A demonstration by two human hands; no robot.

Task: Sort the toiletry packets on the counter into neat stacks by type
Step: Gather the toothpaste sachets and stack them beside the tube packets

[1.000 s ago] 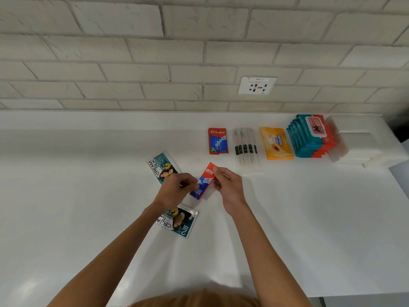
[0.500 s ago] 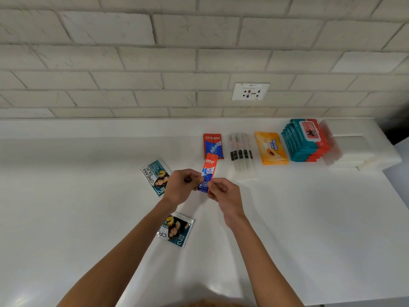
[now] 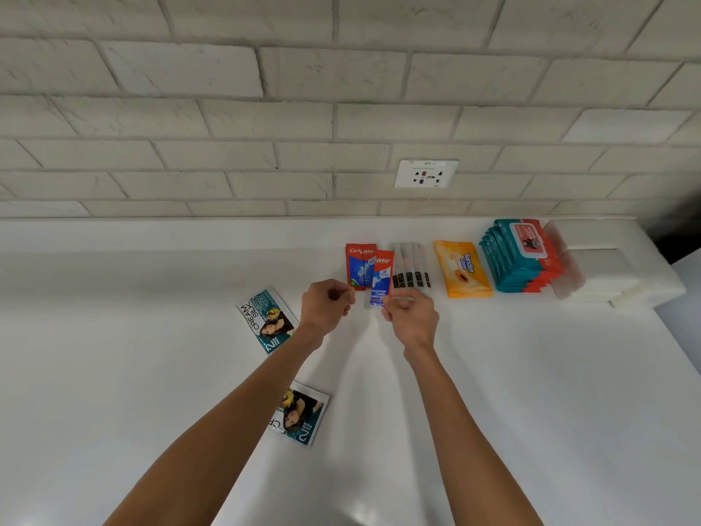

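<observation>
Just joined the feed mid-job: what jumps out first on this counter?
Dead centre, the right hand pinches a red-and-blue Colgate sachet by its lower end, beside the Colgate stack at the back; the left hand is loosely curled, holding nothing visible. A tidy row runs right along the wall: clear sachets, an orange Tender Love pack, teal wipes packs. Two Cream Silk sachets still lie loose to the left.

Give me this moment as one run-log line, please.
right hand: holds toothpaste sachet | over: Colgate stack | left hand: closed, empty
</observation>
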